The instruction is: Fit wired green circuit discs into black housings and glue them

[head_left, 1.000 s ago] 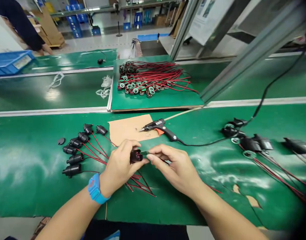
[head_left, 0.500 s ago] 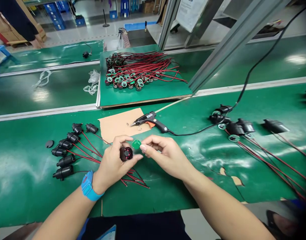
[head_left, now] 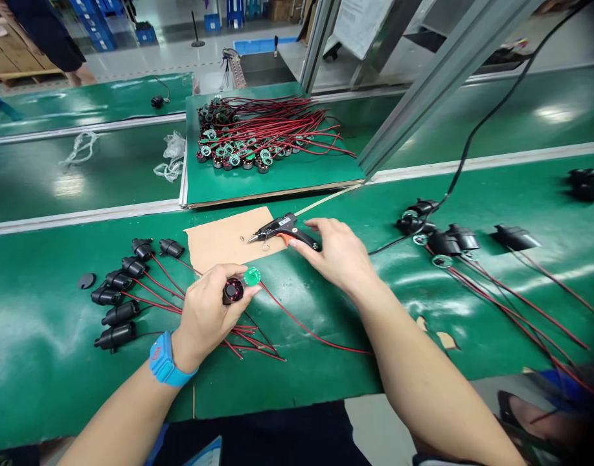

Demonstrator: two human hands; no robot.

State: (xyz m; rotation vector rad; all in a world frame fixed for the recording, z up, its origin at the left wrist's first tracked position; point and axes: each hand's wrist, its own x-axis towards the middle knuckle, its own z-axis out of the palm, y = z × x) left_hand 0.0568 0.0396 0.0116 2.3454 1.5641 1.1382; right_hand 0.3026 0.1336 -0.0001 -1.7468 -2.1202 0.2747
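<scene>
My left hand [head_left: 206, 307] is closed on a dark, round buzzer-like part [head_left: 233, 290] and a small round green circuit board [head_left: 252, 277], held side by side between thumb and fingers. A red wire [head_left: 301, 325] trails from the board to the right across the bench. My right hand [head_left: 338, 254] is at the handle of a black glue gun [head_left: 282, 226], thumb below near the orange trigger and fingers above, spread apart around it. The gun lies on a piece of cardboard [head_left: 209, 243], its nozzle to the left.
Several black housings [head_left: 119, 313] with red wires lie on the left, beside a black disc [head_left: 87, 281]. More black housings [head_left: 443, 243] lie on the right. Behind, a raised green board [head_left: 277, 181] bears many wired parts. A metal post [head_left: 423, 84] slants across the right; a person stands far left.
My right hand has let go of the green board and moved up and right to the glue gun's handle. The board is now in my left hand with the dark part.
</scene>
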